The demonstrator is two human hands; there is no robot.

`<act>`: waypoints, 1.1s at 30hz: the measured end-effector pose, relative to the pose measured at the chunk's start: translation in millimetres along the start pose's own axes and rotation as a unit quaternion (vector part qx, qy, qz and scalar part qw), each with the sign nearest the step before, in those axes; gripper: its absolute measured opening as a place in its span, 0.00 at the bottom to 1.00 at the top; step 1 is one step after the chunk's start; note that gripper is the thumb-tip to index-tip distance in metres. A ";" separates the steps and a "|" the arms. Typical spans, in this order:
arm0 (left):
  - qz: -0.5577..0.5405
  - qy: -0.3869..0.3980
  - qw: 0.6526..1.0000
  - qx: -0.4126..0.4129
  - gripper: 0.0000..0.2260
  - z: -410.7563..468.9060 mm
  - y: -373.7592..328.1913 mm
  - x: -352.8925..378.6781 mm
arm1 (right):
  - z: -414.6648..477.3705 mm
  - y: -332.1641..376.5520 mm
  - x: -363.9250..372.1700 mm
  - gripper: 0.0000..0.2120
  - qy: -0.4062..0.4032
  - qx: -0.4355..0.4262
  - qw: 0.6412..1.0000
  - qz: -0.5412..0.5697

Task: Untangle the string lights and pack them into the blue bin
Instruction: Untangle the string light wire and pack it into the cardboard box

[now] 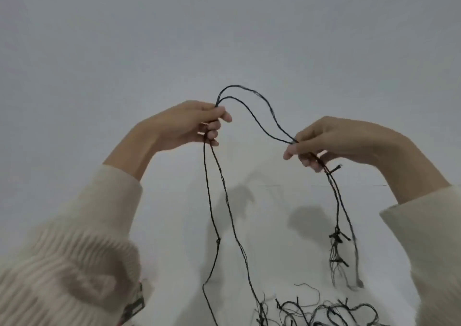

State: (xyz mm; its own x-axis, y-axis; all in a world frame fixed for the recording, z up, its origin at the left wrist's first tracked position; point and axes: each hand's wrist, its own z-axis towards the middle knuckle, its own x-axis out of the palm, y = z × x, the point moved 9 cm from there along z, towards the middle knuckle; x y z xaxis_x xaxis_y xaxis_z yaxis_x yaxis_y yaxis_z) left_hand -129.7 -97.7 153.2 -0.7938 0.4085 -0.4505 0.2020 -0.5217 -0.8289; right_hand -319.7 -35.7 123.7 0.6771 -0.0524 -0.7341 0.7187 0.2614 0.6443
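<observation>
Head view only. Both hands are raised in front of a plain pale wall, cream knit sleeves pushed back from the wrists.

Left hand (189, 123): closed on the string lights (259, 116), fingers curled around a doubled run of dark wire. Two strands exit above the grip and arc over toward the other hand; two more drop straight down below it. A small knot or bulb is seen partway down one of the hanging strands; which it is cannot be told.

Right hand (329, 142): pinched shut on the same doubled wire, thumb and fingertips (289, 152) meeting on it. A short stub sticks out sideways just below the pinch. Below that, the wire hangs to a small snarl (336, 248) with bulbs poking out; motion blur smears the strand beside it.

Between the two grips the wire forms a slack hump, free of both hands.

Below both grips, the rest of the wire lies in a loose tangle (324, 310) on the white surface (274, 213), cut off by the bottom edge. Individual bulbs there are hard to separate. Blue bin not in frame.
</observation>
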 end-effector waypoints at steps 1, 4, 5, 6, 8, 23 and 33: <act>0.052 0.015 0.998 0.013 0.10 6.3 -20.2 4.1 | 0.6 10.3 2.5 0.17 0.011 -0.006 1.000 -0.017; 0.232 0.081 0.969 0.011 0.10 22.7 -60.5 33.4 | 14.6 45.1 -11.7 0.43 -0.026 -0.048 0.993 0.103; 0.264 0.086 0.961 0.010 0.09 28.2 -67.6 39.3 | 19.9 53.3 -16.5 0.43 -0.030 -0.055 0.985 0.160; 0.278 0.075 0.958 0.014 0.09 32.9 -73.7 41.0 | 24.2 58.5 -19.1 0.39 -0.027 -0.051 0.978 0.200; 0.250 0.025 0.968 0.026 0.06 38.2 -76.7 34.0 | 28.8 62.3 -19.2 0.21 -0.008 -0.037 0.982 0.185; 0.154 -0.061 0.984 0.064 0.07 30.0 -54.6 7.2 | 52.8 51.3 1.3 0.27 0.050 -0.081 0.961 0.260; -0.235 -0.088 0.964 0.090 0.03 27.5 -60.4 1.5 | 59.0 77.7 -18.7 0.09 -0.012 -0.093 0.962 0.255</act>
State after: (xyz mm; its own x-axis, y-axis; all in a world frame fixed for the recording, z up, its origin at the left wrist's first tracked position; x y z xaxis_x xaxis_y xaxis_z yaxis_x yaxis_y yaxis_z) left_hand -158.8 -86.2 211.7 -0.8616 0.5062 0.0371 -0.2941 -0.4384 -0.8493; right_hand -267.1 -71.2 200.1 0.9391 0.1077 -0.3265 0.2527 0.4276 0.8679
